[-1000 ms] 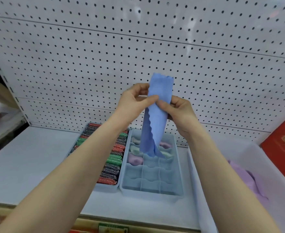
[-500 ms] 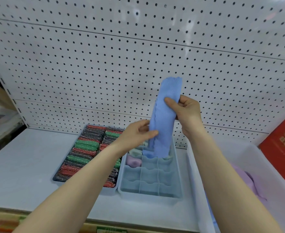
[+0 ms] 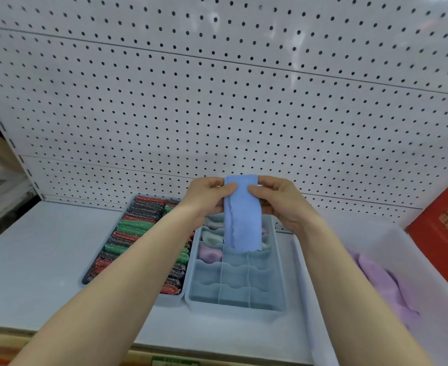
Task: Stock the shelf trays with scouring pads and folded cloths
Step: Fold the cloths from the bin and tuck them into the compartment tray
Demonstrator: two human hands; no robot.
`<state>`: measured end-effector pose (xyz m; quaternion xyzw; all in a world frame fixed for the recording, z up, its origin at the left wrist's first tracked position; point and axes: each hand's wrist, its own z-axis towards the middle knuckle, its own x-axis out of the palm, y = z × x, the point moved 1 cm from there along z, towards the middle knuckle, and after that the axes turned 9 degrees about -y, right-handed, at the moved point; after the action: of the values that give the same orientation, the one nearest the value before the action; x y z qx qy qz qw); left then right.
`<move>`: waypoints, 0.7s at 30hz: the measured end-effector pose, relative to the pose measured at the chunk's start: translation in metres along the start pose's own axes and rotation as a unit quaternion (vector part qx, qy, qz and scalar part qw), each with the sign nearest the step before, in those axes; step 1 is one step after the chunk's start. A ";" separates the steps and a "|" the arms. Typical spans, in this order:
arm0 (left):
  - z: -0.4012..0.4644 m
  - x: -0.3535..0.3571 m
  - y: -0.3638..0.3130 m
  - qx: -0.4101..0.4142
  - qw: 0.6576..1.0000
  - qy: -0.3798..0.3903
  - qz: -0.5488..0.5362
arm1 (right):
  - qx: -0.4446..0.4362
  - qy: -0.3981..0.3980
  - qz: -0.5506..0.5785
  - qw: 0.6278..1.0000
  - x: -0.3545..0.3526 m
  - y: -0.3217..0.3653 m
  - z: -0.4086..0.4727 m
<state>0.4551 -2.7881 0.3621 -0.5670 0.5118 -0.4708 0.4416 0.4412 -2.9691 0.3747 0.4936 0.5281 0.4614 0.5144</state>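
**Blue cloth held folded above the divided tray**

The blue cloth (image 3: 241,215) looks light, soft and limp: it hangs straight down from where it is held, so it will sag and unfold wherever it is not supported. It is probably a fleecy or microfibre fabric, not slippery, and in no danger of breaking. The best hold is judged to be at the top corners, as now, or pinched across the fold so the layers stay together while it goes into a cell.

It is a pale blue strip, folded lengthwise, with a wavy cut edge showing down its left side and along the bottom. Its lower end hangs in front of the back rows of the divided tray (image 3: 278,262), directly above it and not yet in any cell.

The left hand (image 3: 209,192) pinches the cloth's top left corner between thumb and fingers; the right hand (image 3: 275,194) pinches the top right corner the same way.

In the tray's back rows sit folded cloths (image 3: 210,253), pale green and lilac; the front rows are bare. Just left of the tray, touching it, is a tray of scouring pads (image 3: 135,233), red, green and dark. To the tray's right stands a white bin (image 3: 307,286) with loose lilac cloths (image 3: 386,286).
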 end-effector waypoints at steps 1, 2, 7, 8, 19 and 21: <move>0.000 -0.001 0.000 0.003 1.000 0.005 -0.001 | -0.004 -0.006 0.009 1.000 0.000 0.000 0.000; 0.000 -0.001 -0.001 0.016 1.000 0.004 -0.006 | -0.013 -0.011 0.020 1.000 0.001 0.001 0.001; -0.001 0.000 -0.016 0.110 0.993 -0.010 -0.026 | -0.105 -0.048 0.014 0.993 0.002 0.017 0.003; -0.002 -0.001 -0.018 0.119 0.993 -0.013 -0.024 | -0.114 -0.055 0.000 0.992 0.002 0.019 0.003; -0.007 -0.001 -0.011 0.047 0.998 0.028 0.026 | -0.158 -0.019 -0.037 0.987 0.006 0.018 -0.004; -0.006 -0.003 -0.013 0.003 0.998 0.011 -0.055 | -0.226 0.042 -0.163 0.960 0.006 0.017 -0.010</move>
<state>0.4509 -2.7839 0.3761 -0.5874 0.4836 -0.5022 0.4109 0.4320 -2.9617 0.3912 0.2521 0.5041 0.4989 0.6583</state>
